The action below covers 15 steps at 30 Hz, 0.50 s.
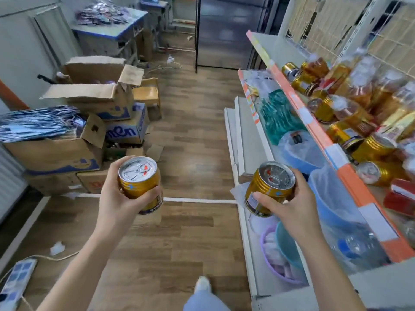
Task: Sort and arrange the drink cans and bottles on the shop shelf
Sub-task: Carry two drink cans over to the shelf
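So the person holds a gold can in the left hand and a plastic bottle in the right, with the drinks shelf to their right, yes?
Not quite. The right hand holds a second gold can, not a plastic bottle; the head view shows its ring-pull top. The left hand does hold a gold can, and the drinks shelf is to their right.

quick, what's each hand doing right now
Left hand: closed around a gold can, held upright over the floor.
Right hand: closed around another gold can, tilted, beside the shelf.
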Tool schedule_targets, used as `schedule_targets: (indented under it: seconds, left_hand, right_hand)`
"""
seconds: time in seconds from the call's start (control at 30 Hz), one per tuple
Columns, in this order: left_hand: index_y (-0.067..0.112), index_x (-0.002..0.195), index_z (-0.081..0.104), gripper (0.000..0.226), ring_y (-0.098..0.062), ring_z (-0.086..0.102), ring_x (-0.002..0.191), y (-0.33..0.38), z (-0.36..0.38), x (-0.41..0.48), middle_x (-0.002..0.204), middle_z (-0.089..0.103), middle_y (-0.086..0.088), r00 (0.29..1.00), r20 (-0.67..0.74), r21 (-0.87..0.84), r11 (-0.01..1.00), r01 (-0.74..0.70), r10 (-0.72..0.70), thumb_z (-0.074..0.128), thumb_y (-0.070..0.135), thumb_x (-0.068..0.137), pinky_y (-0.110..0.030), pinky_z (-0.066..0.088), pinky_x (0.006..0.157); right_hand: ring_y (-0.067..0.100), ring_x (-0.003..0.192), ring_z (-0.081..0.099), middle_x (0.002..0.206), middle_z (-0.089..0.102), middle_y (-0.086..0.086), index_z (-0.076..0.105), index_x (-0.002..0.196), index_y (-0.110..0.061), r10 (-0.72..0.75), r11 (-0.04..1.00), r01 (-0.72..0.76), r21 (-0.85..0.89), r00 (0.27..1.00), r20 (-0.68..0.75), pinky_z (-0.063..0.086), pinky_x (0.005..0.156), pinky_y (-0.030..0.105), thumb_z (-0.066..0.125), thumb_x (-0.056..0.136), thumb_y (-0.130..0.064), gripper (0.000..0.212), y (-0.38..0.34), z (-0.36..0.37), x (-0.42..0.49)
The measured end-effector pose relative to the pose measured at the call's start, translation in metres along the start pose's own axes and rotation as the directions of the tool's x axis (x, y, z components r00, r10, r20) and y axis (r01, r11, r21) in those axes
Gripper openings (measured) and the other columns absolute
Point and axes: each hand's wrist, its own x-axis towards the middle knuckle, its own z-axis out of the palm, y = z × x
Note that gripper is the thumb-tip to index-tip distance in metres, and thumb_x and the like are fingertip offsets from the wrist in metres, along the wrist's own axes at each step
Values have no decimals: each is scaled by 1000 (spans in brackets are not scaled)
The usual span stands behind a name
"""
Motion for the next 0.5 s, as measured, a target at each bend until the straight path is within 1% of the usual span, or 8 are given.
schedule_targets:
  seconds: [0.07, 0.13, 0.2, 0.3, 0.33, 0.4, 0.47, 0.5]
  left_hand:
    - [38, 110, 47, 73, 14, 54, 94, -7, 11, 31, 99, 61, 27, 1000, 10, -12, 1000, 1, -1, 88, 23, 52, -17, 45, 78]
    - [44, 107, 46, 68, 13, 54, 96, -16, 23, 64, 99, 59, 34, 1000, 12, -15, 1000, 5, -5, 81, 30, 50, -18, 45, 78]
    - [45, 108, 46, 68, 11, 55, 97, -23, 37, 99, 100, 59, 35, 1000, 10, -20, 1000, 3, -3, 79, 32, 50, -20, 45, 78]
    - [46, 106, 48, 68, 9, 56, 95, -31, 59, 157, 100, 60, 31, 1000, -15, -30, 1000, -4, 4, 77, 45, 44, -14, 50, 74]
    - [46, 105, 48, 67, 9, 57, 94, -33, 66, 176, 99, 61, 31, 1000, -25, -36, 999, -4, 3, 75, 47, 44, -11, 49, 73]
    - [46, 103, 49, 66, 11, 56, 92, -36, 79, 213, 97, 60, 32, 999, -42, -35, 999, -16, 15, 78, 43, 45, -5, 46, 72]
    - [45, 103, 48, 67, 13, 56, 91, -41, 90, 247, 96, 60, 33, 998, -49, -16, 1000, -27, 26, 88, 26, 53, -4, 46, 70]
    - [44, 104, 48, 68, 13, 56, 91, -45, 95, 263, 95, 61, 31, 998, -51, -12, 1000, -28, 27, 88, 15, 57, -4, 45, 70]
  right_hand:
    - [-10, 83, 59, 99, 61, -9, 53, 99, -29, -4, 1000, 4, 11, 1000, -5, 44, 64, 4, 81, 62, 2, 55, 8, 10, 34]
    - [-11, 80, 59, 97, 61, -9, 52, 97, -29, 1, 1000, -1, 27, 1000, -11, 44, 63, 4, 80, 63, 4, 55, 20, 18, 70]
    - [-12, 81, 59, 97, 60, -13, 52, 96, -31, 0, 1000, 0, 21, 1000, -8, 44, 64, 3, 81, 63, 2, 55, 32, 25, 107]
    - [-13, 83, 57, 97, 60, -16, 51, 95, -33, -22, 1000, 22, -18, 1000, -1, 43, 67, 3, 83, 61, -3, 55, 47, 32, 173]
    - [-14, 83, 57, 96, 59, -17, 51, 95, -33, -24, 999, 24, -24, 1000, 1, 43, 67, 3, 83, 61, -4, 55, 50, 34, 195]
    - [-13, 83, 57, 97, 60, -17, 51, 95, -33, -30, 999, 30, -21, 1000, -7, 44, 68, 4, 83, 61, -4, 55, 55, 38, 238]
    - [-13, 83, 57, 98, 59, -15, 51, 95, -33, -38, 999, 38, -24, 999, -10, 45, 68, 5, 83, 61, -3, 56, 60, 42, 278]
    - [-13, 84, 57, 98, 59, -15, 51, 95, -33, -40, 999, 40, -27, 999, -5, 45, 68, 5, 83, 61, -3, 56, 63, 44, 297]
